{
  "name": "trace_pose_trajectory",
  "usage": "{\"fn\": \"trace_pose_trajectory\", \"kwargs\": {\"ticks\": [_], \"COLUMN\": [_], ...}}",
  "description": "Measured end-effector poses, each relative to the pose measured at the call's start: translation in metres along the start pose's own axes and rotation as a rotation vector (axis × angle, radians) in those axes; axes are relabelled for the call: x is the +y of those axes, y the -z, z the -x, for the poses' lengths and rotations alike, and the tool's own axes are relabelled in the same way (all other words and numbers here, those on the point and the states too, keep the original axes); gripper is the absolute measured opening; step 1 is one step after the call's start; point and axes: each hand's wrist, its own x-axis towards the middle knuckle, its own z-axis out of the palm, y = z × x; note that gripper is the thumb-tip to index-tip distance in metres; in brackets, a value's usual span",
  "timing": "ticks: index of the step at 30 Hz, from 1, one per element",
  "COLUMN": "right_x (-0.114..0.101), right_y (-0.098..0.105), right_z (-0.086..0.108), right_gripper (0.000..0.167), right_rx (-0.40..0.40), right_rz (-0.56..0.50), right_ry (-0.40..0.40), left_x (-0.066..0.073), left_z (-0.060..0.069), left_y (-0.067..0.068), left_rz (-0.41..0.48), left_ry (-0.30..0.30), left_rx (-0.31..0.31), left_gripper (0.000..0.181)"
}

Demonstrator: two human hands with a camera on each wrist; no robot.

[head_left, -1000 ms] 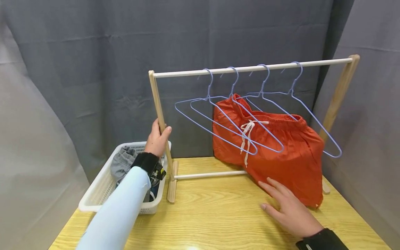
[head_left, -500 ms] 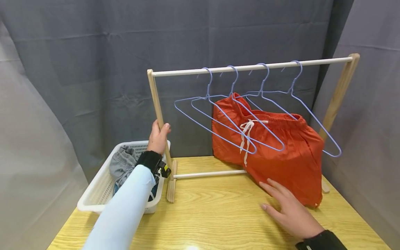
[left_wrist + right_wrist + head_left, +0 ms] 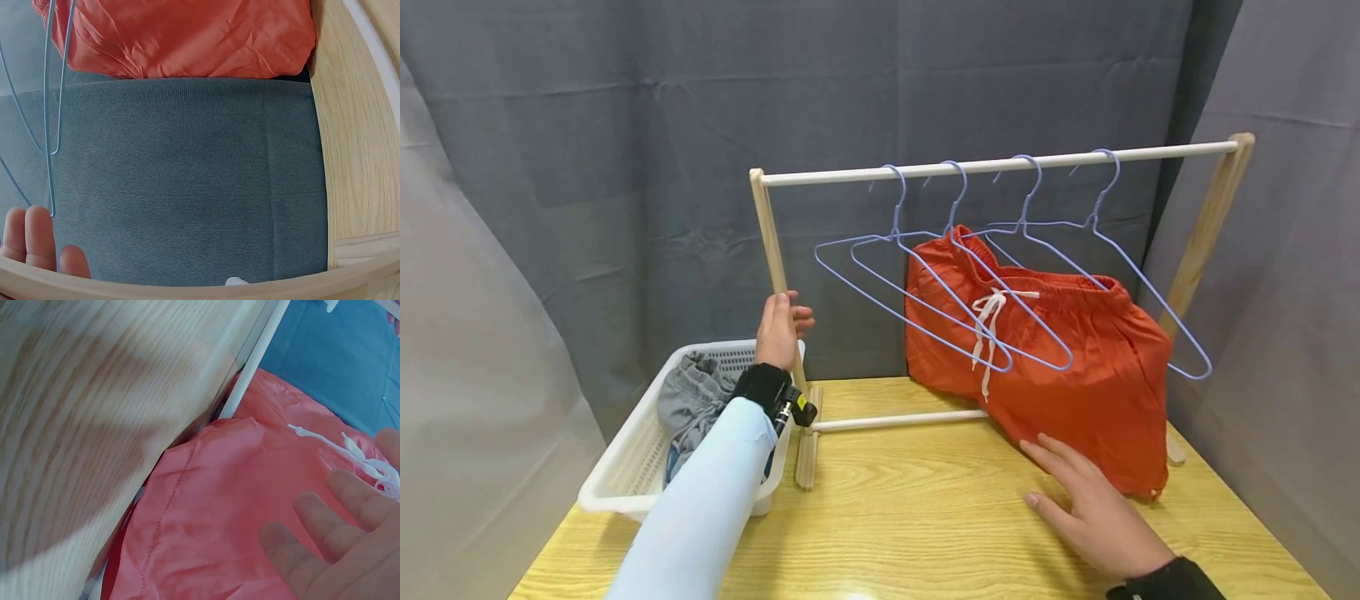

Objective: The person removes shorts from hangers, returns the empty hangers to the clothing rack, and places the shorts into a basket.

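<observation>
In the head view my left hand (image 3: 777, 329) is at the rack's left wooden post (image 3: 769, 233), thumb on its front side, straight fingers reaching past it on the right. Their fingertips (image 3: 40, 234) show beyond the post in the left wrist view. Red-orange shorts (image 3: 1075, 392) with a white drawstring (image 3: 988, 321) lean at the rack's right part, behind the hangers. Near their lower hem, my right hand (image 3: 1093, 508) is spread with nothing in it; whether it touches the cloth cannot be told.
Several thin blue hangers (image 3: 951, 233) hang from the rack's white top bar (image 3: 917, 171). A white basket (image 3: 625, 492) with grey clothing (image 3: 692, 392) stands left of the rack. A white lower bar (image 3: 895, 421) crosses above the wooden table (image 3: 880, 508). Grey cloth walls surround it.
My left thumb has moved from the post's right side onto its front, and the fingers now stick out on the right. The right hand and shorts stay put; the view shifts slightly.
</observation>
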Motion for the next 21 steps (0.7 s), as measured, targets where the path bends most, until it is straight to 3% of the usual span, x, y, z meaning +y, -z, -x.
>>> {"fn": "trace_pose_trajectory", "kwargs": {"ticks": [11,17,21], "right_x": [-0.0003,-0.0006,-0.0026], "right_y": [0.0006,-0.0004,0.0024], "right_z": [-0.0002,0.0004,-0.0003], "right_gripper": [0.058,0.057,0.056], "right_rx": [-0.023,-0.012,0.012], "right_rz": [0.003,0.004,-0.003], "right_ry": [-0.023,-0.007,0.021], "left_x": [-0.0041,-0.007,-0.0071], "left_z": [0.0003,0.0012,-0.0007], "left_y": [-0.0006,0.0002,0.0004], "left_rz": [0.025,-0.011,-0.046], "left_ry": [-0.017,0.017,0.004], "left_rx": [0.036,0.038,0.026], "left_gripper": [0.05,0.047,0.047]}}
